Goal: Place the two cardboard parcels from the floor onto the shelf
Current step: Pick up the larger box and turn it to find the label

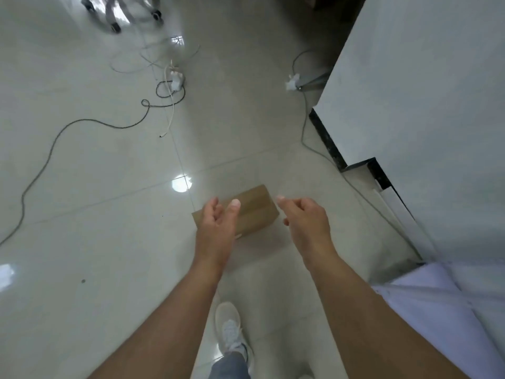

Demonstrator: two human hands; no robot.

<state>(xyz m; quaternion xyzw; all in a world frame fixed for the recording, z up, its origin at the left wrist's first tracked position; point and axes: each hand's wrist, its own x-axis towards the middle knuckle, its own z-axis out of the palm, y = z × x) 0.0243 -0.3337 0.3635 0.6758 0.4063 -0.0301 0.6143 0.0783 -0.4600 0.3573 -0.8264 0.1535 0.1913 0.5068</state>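
One brown cardboard parcel (257,212) lies flat on the glossy tiled floor, sealed with a strip of tape along its top. My left hand (216,228) hovers over the parcel's left end, fingers apart and empty. My right hand (306,220) reaches toward the parcel's right end, fingers spread, holding nothing. Neither hand touches the box as far as I can tell. No second parcel and no shelf are in view.
A white wall corner with black skirting (355,157) stands to the right. Cables (82,124) and a white power strip (176,79) sprawl over the floor behind the parcel. Chair castors (114,26) sit at the top left. My shoe (229,329) is below the parcel.
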